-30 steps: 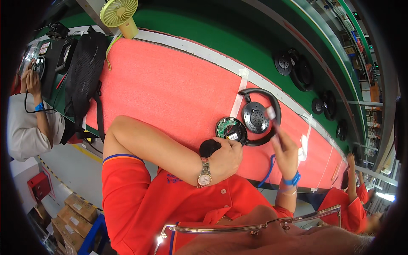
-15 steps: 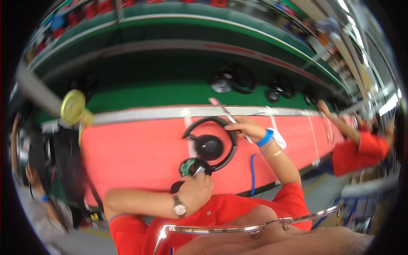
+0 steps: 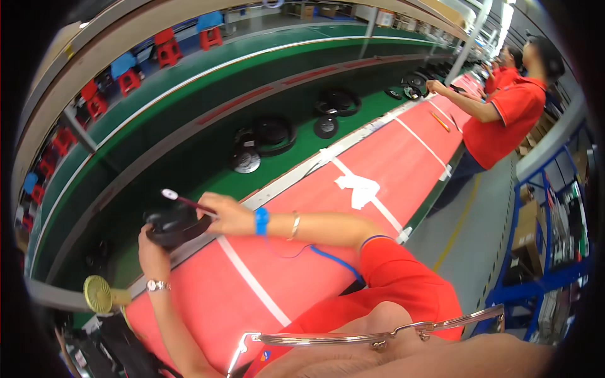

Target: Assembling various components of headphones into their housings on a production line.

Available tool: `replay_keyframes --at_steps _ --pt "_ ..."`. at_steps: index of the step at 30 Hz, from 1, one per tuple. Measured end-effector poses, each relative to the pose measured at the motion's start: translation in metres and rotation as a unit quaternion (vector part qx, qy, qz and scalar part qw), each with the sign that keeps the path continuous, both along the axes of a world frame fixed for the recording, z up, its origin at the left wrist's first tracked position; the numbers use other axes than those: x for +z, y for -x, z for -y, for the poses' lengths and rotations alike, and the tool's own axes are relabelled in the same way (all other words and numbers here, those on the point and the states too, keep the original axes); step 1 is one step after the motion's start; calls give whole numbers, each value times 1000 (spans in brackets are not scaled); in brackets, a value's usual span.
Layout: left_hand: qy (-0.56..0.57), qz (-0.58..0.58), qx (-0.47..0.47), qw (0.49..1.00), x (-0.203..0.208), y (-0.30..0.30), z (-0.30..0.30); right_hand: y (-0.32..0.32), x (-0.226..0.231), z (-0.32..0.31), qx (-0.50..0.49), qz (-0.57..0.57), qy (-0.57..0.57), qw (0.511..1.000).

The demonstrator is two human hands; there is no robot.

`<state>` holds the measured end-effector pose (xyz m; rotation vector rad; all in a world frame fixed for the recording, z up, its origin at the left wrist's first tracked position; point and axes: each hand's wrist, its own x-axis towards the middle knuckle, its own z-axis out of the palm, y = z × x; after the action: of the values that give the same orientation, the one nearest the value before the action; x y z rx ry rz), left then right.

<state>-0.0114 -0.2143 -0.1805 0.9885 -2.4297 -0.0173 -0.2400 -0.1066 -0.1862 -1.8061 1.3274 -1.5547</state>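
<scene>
A pair of black over-ear headphones [image 3: 173,228] is held over the edge between the pink bench top and the green belt. My left hand [image 3: 151,257], with a watch on its wrist, grips the near left side of the headphones. On their right side my right hand [image 3: 228,215] is closed at the headband. It also keeps a slim, dark pen-like tool [image 3: 200,206] between its fingers, the pale round end pointing up and left. The exact kind of this tool cannot be made out. A blue wrist strap [image 3: 261,222] circles my right wrist. Some fingertips are hidden behind the headphones.
Several black headphones [image 3: 274,135] lie along the green belt [image 3: 252,176]. White crumpled paper [image 3: 358,190] sits on the pink bench top [image 3: 321,261]. A yellow fan [image 3: 97,293] stands at the lower left. Co-workers in red [image 3: 513,113] stand farther right, near blue shelving [image 3: 535,252].
The headphones went from flat on the pink bench, with an ear cup open, to held up at the belt's edge. Both hands moved left and away from me. The view turned right.
</scene>
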Motion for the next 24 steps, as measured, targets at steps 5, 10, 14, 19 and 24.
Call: replay_keyframes --at_steps 5,10,14,19,24 --pt "-118 -120 33 985 -25 7 16 0 -6 2 -6 66 -97 993" --pt "-22 -1 25 999 -30 9 15 5 2 -2 -7 194 -136 972" --pt "29 -32 0 999 -16 18 4 12 -1 8 -35 286 -117 950" --pt "46 -18 20 999 -24 16 6 26 -20 26 26 451 -185 873" --pt "9 16 50 999 -37 10 11 21 -37 30 26 382 -206 901"
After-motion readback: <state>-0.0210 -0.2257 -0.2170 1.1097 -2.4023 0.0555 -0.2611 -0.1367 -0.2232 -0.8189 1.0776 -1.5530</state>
